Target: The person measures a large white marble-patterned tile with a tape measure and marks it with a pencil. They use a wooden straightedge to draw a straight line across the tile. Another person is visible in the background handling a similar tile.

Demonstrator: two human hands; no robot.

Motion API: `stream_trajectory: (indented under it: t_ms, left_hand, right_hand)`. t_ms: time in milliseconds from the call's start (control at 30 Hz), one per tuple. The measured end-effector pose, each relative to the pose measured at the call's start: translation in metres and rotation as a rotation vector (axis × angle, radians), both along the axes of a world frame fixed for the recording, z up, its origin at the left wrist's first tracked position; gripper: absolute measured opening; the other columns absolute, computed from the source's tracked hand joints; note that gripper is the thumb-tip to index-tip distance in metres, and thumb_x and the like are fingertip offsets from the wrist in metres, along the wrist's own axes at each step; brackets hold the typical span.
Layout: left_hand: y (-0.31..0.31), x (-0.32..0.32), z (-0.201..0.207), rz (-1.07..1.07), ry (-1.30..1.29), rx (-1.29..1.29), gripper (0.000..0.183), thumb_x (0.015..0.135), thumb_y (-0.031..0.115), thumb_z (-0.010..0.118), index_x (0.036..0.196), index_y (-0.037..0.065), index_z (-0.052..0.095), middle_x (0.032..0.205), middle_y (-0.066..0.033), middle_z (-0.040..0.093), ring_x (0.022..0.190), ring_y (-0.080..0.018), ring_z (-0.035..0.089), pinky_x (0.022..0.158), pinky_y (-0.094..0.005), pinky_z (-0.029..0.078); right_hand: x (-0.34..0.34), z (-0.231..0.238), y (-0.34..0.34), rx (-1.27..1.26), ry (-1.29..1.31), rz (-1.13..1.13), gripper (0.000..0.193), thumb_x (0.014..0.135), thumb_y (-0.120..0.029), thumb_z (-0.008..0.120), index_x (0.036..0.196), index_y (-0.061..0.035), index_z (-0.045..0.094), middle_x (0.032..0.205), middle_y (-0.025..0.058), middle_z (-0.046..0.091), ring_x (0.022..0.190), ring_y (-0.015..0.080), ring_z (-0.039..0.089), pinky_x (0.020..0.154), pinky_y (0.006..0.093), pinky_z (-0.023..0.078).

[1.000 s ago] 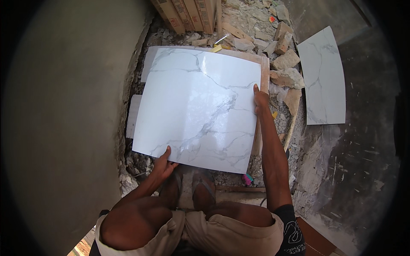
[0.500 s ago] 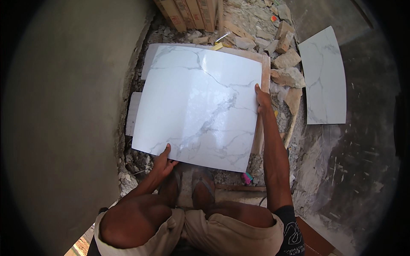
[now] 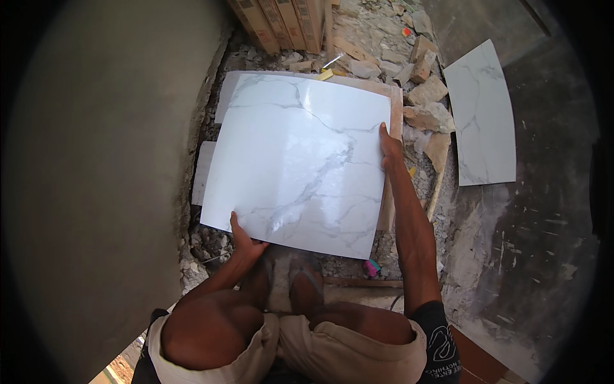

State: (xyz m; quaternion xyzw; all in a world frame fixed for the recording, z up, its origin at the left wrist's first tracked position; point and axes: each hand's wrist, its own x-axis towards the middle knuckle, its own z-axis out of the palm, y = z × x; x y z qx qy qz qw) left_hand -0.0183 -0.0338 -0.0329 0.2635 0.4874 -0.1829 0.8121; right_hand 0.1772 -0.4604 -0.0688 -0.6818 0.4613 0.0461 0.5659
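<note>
A large white marble-look tile [image 3: 300, 166] with grey veins and a glossy face lies before me, window light reflecting off it. My right hand [image 3: 391, 152] grips its right edge, thumb on top and the other fingers hidden beneath. At the near edge, left of the middle, my left hand [image 3: 246, 242] holds the tile with one digit up on its face and another along the edge; the rest of its fingers are out of sight. Under the tile, a brownish board or tile [image 3: 396, 115] sticks out along the right side, and pale pieces [image 3: 203, 173] show at the left.
A plastered wall [image 3: 102, 173] rises close on the left. Cardboard boxes [image 3: 281, 25] stand at the back, with broken bricks and rubble [image 3: 428, 89] beside them. A cut piece of marble-look tile [image 3: 483, 121] rests at the right on a dark floor [image 3: 543, 224]. A pink-and-blue object [image 3: 371, 267] lies near my feet.
My left hand has shifted slightly left along the near edge and changed its finger placement. The tile has hardly moved, and my right hand keeps its grip.
</note>
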Motion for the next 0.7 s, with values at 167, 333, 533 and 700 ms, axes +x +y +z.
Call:
stream_trajectory:
  t_ms: [167,333,533,700]
  left_hand:
    - [-0.007,0.0,-0.02,0.139,-0.17,-0.102,0.073,0.096,0.066,0.039,0.145,0.013,0.048,0.143,-0.0126,0.053,0.134,-0.038,0.049,0.113,-0.0592,0.037]
    - [-0.01,-0.002,-0.016,0.165,-0.25,-0.088,0.067,0.096,0.061,0.043,0.142,0.013,0.051,0.139,-0.0099,0.056,0.131,-0.0352,0.051,0.113,-0.0568,0.038]
    - [-0.018,0.012,-0.004,0.156,-0.257,-0.076,0.067,0.095,0.062,0.046,0.14,0.012,0.053,0.134,-0.0087,0.057,0.126,-0.0325,0.054,0.109,-0.0512,0.042]
    - [-0.027,0.052,0.025,0.141,-0.301,0.057,0.071,0.093,0.064,0.05,0.14,0.011,0.052,0.131,-0.0082,0.057,0.121,-0.0305,0.055,0.106,-0.0485,0.044]
  right_hand:
    - [-0.008,0.019,0.011,-0.367,-0.11,-0.094,0.074,0.097,-0.058,0.059,0.112,0.0139,0.067,0.107,0.0282,0.071,0.092,0.0355,0.069,0.08,0.0458,0.052]
    - [-0.031,0.045,0.012,-0.431,-0.142,-0.071,0.069,0.101,-0.055,0.053,0.096,0.0122,0.069,0.092,0.0261,0.071,0.08,0.0337,0.066,0.076,0.0466,0.049]
    - [-0.068,0.077,-0.002,-0.27,-0.383,-0.286,0.059,0.103,-0.051,0.055,0.068,-0.0035,0.056,0.071,0.002,0.053,0.064,0.0125,0.042,0.058,0.0359,0.039]
    - [-0.095,0.101,-0.017,-0.093,-0.521,-0.435,0.062,0.106,-0.048,0.05,0.111,0.0118,0.065,0.1,0.0134,0.068,0.088,0.0214,0.064,0.08,0.0373,0.053]
